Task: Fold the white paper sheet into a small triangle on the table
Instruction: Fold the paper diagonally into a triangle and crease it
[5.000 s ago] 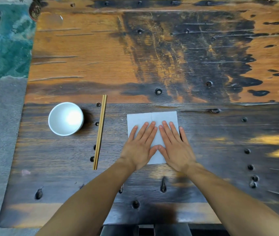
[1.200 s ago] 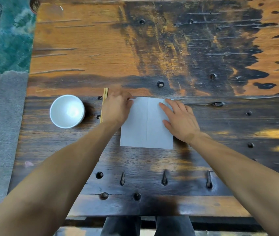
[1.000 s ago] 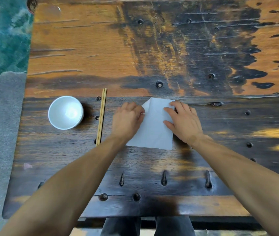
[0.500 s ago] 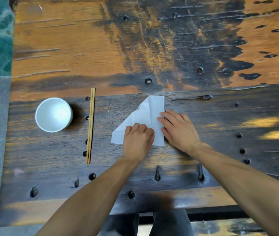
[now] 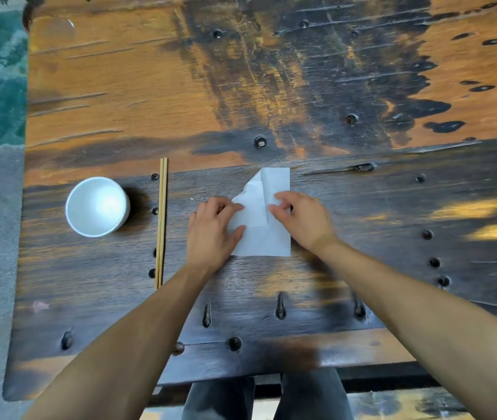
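Obs. 1: The white paper sheet [image 5: 264,237] lies on the dark near plank of the wooden surface [image 5: 120,95], about mid-width and straight in front of you. Its top-left corner is folded over into a flap with a slanted, slightly crumpled edge; the right edge and near edge remain straight.

Obs. 2: Your left hand [image 5: 214,231] rests on the sheet's left side, fingers bent over the slanted fold, thumb lying flat on the paper. Whether the fingers pinch the flap or only press it cannot be told.

Obs. 3: Your right hand [image 5: 301,219] rests on the sheet's right side. Its fingers curl down with the tips on the flap's right edge, pressing it to the layer beneath.

Obs. 4: A white bowl [image 5: 97,206] stands upright to the left, well apart from the sheet. A pair of chopsticks [image 5: 161,222] lies between bowl and sheet, parallel, pointing away from you, just beside the bowl and not touching it.

Obs. 5: No brand, label or writing can be read on the sheet, the bowl, the chopsticks or the surface. The sheet's visible faces are plain white.
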Demonstrator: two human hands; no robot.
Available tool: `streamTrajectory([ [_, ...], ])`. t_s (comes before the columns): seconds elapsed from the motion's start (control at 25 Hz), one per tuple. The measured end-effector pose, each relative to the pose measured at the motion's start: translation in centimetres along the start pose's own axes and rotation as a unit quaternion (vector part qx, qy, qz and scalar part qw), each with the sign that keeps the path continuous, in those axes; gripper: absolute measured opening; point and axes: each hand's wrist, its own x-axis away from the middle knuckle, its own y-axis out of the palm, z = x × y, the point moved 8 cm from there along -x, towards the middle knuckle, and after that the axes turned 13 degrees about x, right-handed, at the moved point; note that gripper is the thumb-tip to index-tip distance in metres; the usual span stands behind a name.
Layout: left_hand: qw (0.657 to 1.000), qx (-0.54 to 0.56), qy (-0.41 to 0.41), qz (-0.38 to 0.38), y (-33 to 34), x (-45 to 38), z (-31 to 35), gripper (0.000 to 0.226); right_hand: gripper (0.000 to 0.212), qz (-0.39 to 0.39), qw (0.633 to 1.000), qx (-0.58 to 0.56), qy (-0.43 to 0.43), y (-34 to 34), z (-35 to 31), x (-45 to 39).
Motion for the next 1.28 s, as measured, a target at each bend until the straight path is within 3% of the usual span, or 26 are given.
streamTrajectory([
  [0.08, 0.999, -0.022, 0.030, -0.015, 0.2, 0.3, 0.0, 0.038, 0.033, -0.064, 0.982, -0.156, 0.087, 1.0, -0.5, -1.5],
  [0.12, 0.998, -0.034, 0.046, -0.018, 0.3, 0.7, 0.1, 0.038, 0.034, -0.085, 0.975, -0.182, 0.101, 1.4, -1.1, -2.2],
  [0.24, 0.995, -0.062, 0.082, -0.018, 0.4, 1.4, 0.4, 0.038, 0.038, -0.127, 0.966, -0.182, 0.136, 2.3, -1.8, -3.0],
  [0.4, 0.990, -0.082, 0.118, -0.005, 0.3, 1.7, 1.1, 0.040, 0.025, -0.154, 0.951, -0.209, 0.165, 3.1, -1.8, -2.8],
  [0.56, 0.995, -0.039, 0.090, 0.015, -0.9, 0.5, 1.0, 0.044, 0.019, -0.155, 0.952, -0.205, 0.167, 3.7, -1.2, -1.8],
  [0.76, 0.992, -0.049, 0.109, -0.051, -1.3, -1.1, 0.6, 0.064, 0.015, -0.142, 0.944, -0.241, 0.174, 3.9, -0.8, -0.7],
  [0.88, 0.976, -0.087, 0.196, -0.040, -0.3, 2.9, 2.3, 0.049, 0.017, -0.133, 0.940, -0.253, 0.185, 3.5, 0.0, -0.5],
  [1.0, 0.959, -0.054, 0.266, -0.078, 2.3, 7.0, 4.8, 0.031, 0.019, -0.141, 0.938, -0.257, 0.184, 3.2, 0.6, 0.0],
  [1.08, 0.971, -0.014, 0.235, -0.042, 1.7, 6.1, 5.3, 0.027, 0.021, -0.145, 0.938, -0.259, 0.178, 3.3, 0.8, 0.5],
  [1.2, 0.994, 0.051, 0.088, 0.027, -1.3, 0.9, 3.6, 0.030, 0.018, -0.144, 0.936, -0.271, 0.171, 3.4, 0.8, 1.1],
  [1.28, 0.997, 0.032, 0.069, 0.003, -2.1, -1.4, 2.5, 0.041, 0.016, -0.152, 0.925, -0.297, 0.184, 3.4, 0.4, 1.4],
])
